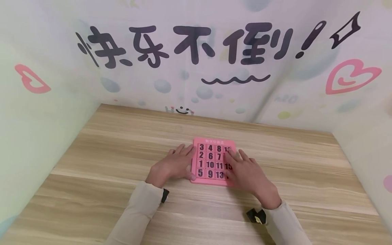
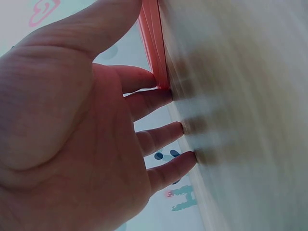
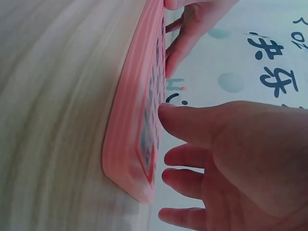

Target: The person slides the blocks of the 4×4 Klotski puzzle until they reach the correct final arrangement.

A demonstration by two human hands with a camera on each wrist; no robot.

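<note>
Number sorting looked unfinished

The board (image 1: 211, 181) lay flat on the surface (image 1: 190, 217), between the left grip (image 1: 174, 165) and the right grip (image 1: 247, 173). The left was unclosed, its fairly straight fingers at the board's left edge, thumb at the near corner. The right, relaxed and clasping nothing, partly covered the right column. The visible tiles (image 1: 210, 165) sat in place, but rows like 5, 9, 13 suggested that ordering remained; the covered numbers could not be judged.
</note>
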